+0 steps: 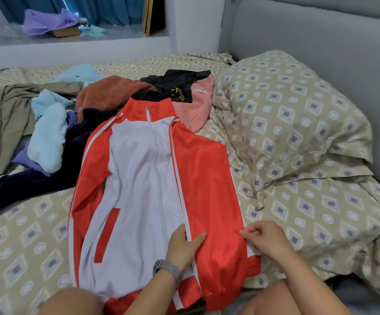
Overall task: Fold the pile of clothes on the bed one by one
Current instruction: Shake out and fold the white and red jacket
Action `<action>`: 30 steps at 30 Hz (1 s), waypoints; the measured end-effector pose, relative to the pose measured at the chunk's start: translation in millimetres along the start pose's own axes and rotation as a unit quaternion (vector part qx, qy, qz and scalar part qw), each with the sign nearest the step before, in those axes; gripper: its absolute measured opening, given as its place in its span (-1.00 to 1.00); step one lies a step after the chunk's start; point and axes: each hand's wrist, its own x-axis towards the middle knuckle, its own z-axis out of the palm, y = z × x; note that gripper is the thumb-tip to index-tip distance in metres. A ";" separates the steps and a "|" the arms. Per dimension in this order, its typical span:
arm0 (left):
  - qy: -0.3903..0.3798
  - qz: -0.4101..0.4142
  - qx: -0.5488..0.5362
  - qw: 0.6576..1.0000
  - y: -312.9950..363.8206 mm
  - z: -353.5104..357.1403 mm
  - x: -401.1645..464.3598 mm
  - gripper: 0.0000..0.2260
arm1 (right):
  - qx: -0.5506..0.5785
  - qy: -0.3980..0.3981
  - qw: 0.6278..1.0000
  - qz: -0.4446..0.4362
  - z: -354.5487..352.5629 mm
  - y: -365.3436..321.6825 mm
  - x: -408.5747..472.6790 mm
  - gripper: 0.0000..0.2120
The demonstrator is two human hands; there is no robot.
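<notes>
1. Head view, main item: red-and-white shiny zip track jacket (152, 178) lies front up on the beige diamond-patterned bed sheet (25, 242), collar toward far side, hem near the person's knees.
2. Jacket right sleeve is folded in over the body; white stripes run lengthwise.
3. Left hand (184, 244), w/ grey woven watch band (168, 269) on wrist, rests flat on the folded sleeve near the hem; fingers straight, thumb spread apart.
4. Right hand (264, 239) is at jacket's right edge; fingers curled, thumb and forefinger pinching the fabric edge.
5. Unfolded pile (54, 133) sits beyond and left of jacket: light-blue fleece, navy garment w/ white stripe, olive, rust, black and pink pieces.
6. Patterned pillow (286, 123) lies right of jacket, against the grey padded headboard (321, 35).
</notes>
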 end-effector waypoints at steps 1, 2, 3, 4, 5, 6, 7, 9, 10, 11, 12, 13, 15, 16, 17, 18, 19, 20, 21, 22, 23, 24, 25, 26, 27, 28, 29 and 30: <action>-0.007 -0.009 -0.011 1.000 -2.5 -0.2 -4.0 -0.76 | -0.008 0.018 1.000 0.001 -3.2 2.0 -0.7 -0.80; -0.014 -0.013 -0.016 1.000 -5.0 -0.3 -7.0 -0.76 | -0.012 0.041 0.999 -0.004 -5.8 2.8 -1.4 -0.78; -0.021 -0.014 -0.013 1.000 -5.6 -0.9 -10.4 -0.77 | -0.015 0.063 0.998 -0.015 -7.4 1.7 -2.8 -0.79; -0.027 -0.012 -0.007 1.000 -4.2 -1.8 -14.5 -0.79 | -0.015 0.079 0.996 -0.024 -7.0 0.9 -4.5 -0.80; -0.030 -0.010 0.002 0.999 -2.7 -3.9 -17.3 -0.82 | -0.017 0.086 0.996 -0.028 -5.2 0.4 -5.7 -0.80; -0.035 -0.008 0.011 0.999 0.5 -6.4 -20.3 -0.84 | -0.023 0.082 0.996 -0.027 -2.0 0.4 -6.5 -0.80; -0.042 -0.006 0.020 0.999 4.2 -10.2 -23.8 -0.85 | -0.036 0.072 0.996 -0.024 1.6 1.0 -7.5 -0.80; -0.044 -0.003 0.023 0.999 10.6 -22.1 -29.0 -0.81 | -0.043 0.073 0.996 -0.032 6.7 0.2 -9.8 -0.82; -0.038 -0.005 0.017 0.999 12.8 -30.7 -30.5 -0.76 | -0.022 0.094 0.994 -0.049 8.2 -2.0 -11.4 -0.85; -0.029 -0.007 0.018 0.999 13.5 -42.5 -29.9 -0.71 | 0.020 0.122 0.989 -0.078 9.6 -7.3 -15.1 -0.90; -0.018 -0.004 0.026 1.000 14.1 -56.0 -29.0 -0.68 | 0.078 0.139 0.981 -0.113 12.3 -14.7 -20.2 -0.95; -0.006 0.004 0.039 0.999 14.9 -72.6 -26.7 -0.68 | 0.137 0.133 0.971 -0.141 17.0 -25.0 -25.6 -0.98; 0.056 0.043 0.063 0.996 18.0 -111.5 -24.1 -0.75 | 0.197 0.070 0.962 -0.174 35.1 -46.7 -34.2 -0.89; 0.114 0.069 0.089 0.987 20.6 -132.6 -23.9 -0.78 | 0.194 0.028 0.963 -0.186 47.8 -56.9 -37.1 -0.86; 0.186 0.082 0.133 0.970 19.3 -157.0 -22.3 -0.78 | 0.187 -0.019 0.963 -0.192 61.8 -68.0 -39.8 -0.84; 0.252 0.083 0.184 0.946 17.6 -179.9 -22.7 -0.74 | 0.178 -0.066 0.962 -0.196 75.3 -80.2 -42.1 -0.82; 0.301 0.066 0.230 0.923 12.9 -202.1 -23.2 -0.66 | 0.168 -0.104 0.960 -0.198 89.0 -93.0 -43.4 -0.80; 0.319 0.024 0.257 0.912 8.1 -220.4 -24.9 -0.57 | 0.153 -0.134 0.959 -0.198 101.7 -106.6 -43.9 -0.78; 0.308 -0.029 0.273 0.911 3.4 -233.8 -27.0 -0.53 | 0.140 -0.162 0.957 -0.198 113.6 -120.4 -44.3 -0.78; 0.275 -0.086 0.298 0.910 1.2 -240.0 -31.8 -0.53 | 0.125 -0.186 0.955 -0.195 124.6 -134.2 -45.1 -0.79; 0.232 -0.119 0.333 0.906 -1.6 -242.5 -34.5 -0.58 | 0.115 -0.205 0.953 -0.193 134.6 -148.1 -45.9 -0.79; 0.200 -0.125 0.351 0.906 -4.6 -243.0 -35.1 -0.65 | 0.108 -0.215 0.952 -0.190 143.7 -160.9 -47.0 -0.79; 0.182 -0.105 0.339 0.917 -8.2 -242.6 -34.1 -0.72 | 0.106 -0.221 0.952 -0.185 152.4 -171.5 -47.8 -0.78; 0.172 -0.083 0.295 0.936 -9.0 -241.9 -33.4 -0.78 | 0.103 -0.225 0.952 -0.181 160.5 -181.2 -48.8 -0.77; 0.168 -0.061 0.231 0.956 -9.6 -243.1 -32.6 -0.84 | 0.096 -0.230 0.952 -0.179 167.9 -189.6 -49.2 -0.76; 0.175 -0.046 0.175 0.968 -7.4 -243.7 -34.4 -0.89 | 0.088 -0.236 0.952 -0.175 173.6 -197.7 -50.1 -0.76; 0.203 -0.026 0.132 0.970 -5.8 -245.4 -34.3 -0.93 | 0.084 -0.240 0.953 -0.166 178.3 -204.6 -49.8 -0.76; 0.246 0.005 0.115 0.962 -3.4 -247.2 -34.3 -0.93 | 0.085 -0.245 0.954 -0.153 182.1 -210.5 -49.4 -0.77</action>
